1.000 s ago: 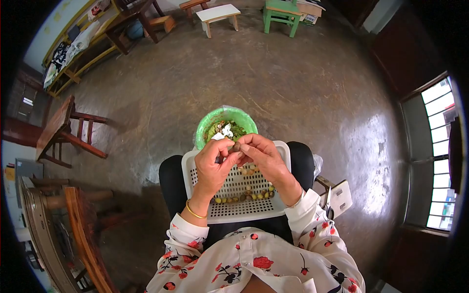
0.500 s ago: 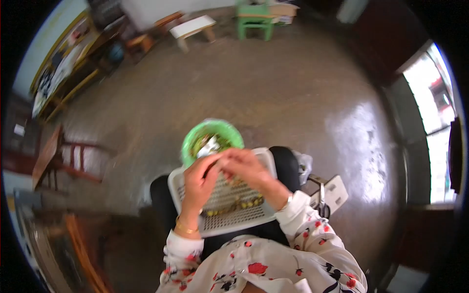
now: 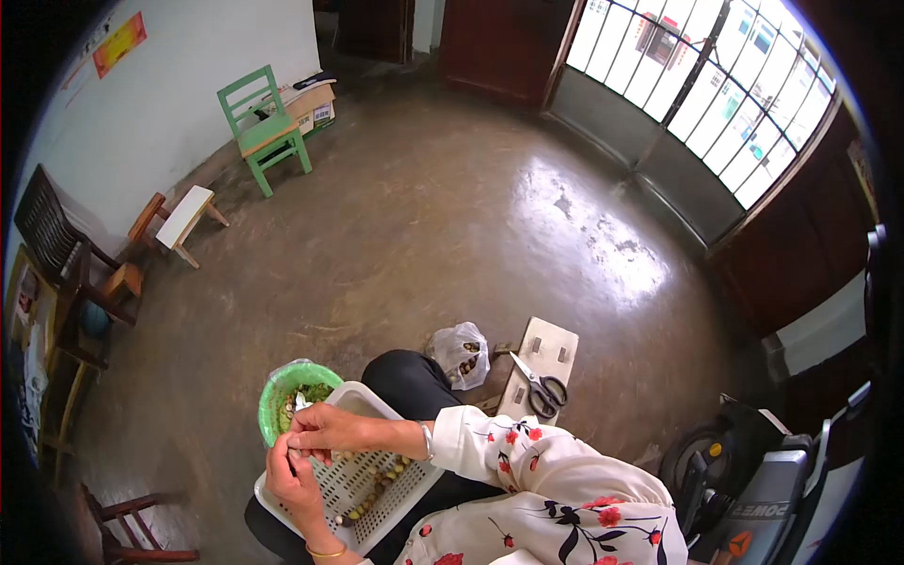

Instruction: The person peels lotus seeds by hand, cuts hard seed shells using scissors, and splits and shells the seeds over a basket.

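My left hand, with a gold bracelet at its wrist, and my right hand meet fingertip to fingertip above a white perforated plastic basket on my lap. Both are closed in a pinch; whatever small thing sits between the fingers is hidden. Small round yellowish-brown pieces lie in a line inside the basket, with paler ones near my right hand. Just beyond my fingers stands a green basin with a plastic liner, holding green and brown scraps and something white.
Black-handled scissors rest on a small pale stool to the right. Beside it is a clear plastic bag of brown round pieces. A green chair and white-topped stool stand by the wall; a barred gate is far right.
The view has swung to the right, so basin, basket and hands now appear lower and further left. My hands stay pinched together over the basket.
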Demonstrator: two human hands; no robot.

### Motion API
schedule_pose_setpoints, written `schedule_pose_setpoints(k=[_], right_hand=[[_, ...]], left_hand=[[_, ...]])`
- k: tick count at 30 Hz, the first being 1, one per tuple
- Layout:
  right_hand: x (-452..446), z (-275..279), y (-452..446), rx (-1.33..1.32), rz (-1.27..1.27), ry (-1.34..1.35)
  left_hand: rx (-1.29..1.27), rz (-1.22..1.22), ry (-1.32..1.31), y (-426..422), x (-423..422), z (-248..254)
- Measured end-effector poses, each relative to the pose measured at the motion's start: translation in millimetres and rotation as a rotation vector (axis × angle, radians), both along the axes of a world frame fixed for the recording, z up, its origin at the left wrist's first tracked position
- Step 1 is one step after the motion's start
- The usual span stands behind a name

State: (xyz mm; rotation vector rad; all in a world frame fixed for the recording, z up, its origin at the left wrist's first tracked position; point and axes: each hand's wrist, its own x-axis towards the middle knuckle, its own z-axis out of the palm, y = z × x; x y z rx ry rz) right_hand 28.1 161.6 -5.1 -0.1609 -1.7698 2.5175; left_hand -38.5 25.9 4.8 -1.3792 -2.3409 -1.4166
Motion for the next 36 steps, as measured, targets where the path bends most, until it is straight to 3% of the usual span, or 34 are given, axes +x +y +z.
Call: schedule_pose_setpoints(k=[7,9,14,15,16,19,21,23,28,32,36], right_hand=[[1,-5,-3,0.058,-0.047,0.049],[3,0,-1,-0.135,-0.015,-0.011],[1,7,6,-0.383,0.049,-0.058],[0,7,8,-0.455,0.09,-0.05],[-1,5,7,-0.463,0.103,-0.056],[-2,3,9,-0.439,0.048,-0.025],[-2,7,9,-0.431,0.038,-0.03],[-3,6,9,-0.421,0.04,-0.029],[-3,6,9,-0.406,0.049,-0.022],[-3,7,9,-0.401,0.048,-0.039],[-4,8,9,-0.396,-0.015,-0.044]], left_hand=[[0.08,0.039,0.061,-1,0,-8],[0.077,0.151,-0.034,-4,-6,-3],[0.155,0.143,-0.124,-8,-14,-6],[0.172,0.103,-0.253,-9,-15,-7],[0.197,0.057,-0.386,-10,-15,-8],[0.243,0.107,-0.468,-11,-15,-10],[0.216,0.141,-0.365,-8,-21,-4],[0.188,0.279,-0.007,-2,-31,2],[-0.031,0.302,0.037,-4,-46,-3],[0.02,0.344,0.075,-3,-45,-2],[0.09,0.145,-0.176,-7,-36,12]])
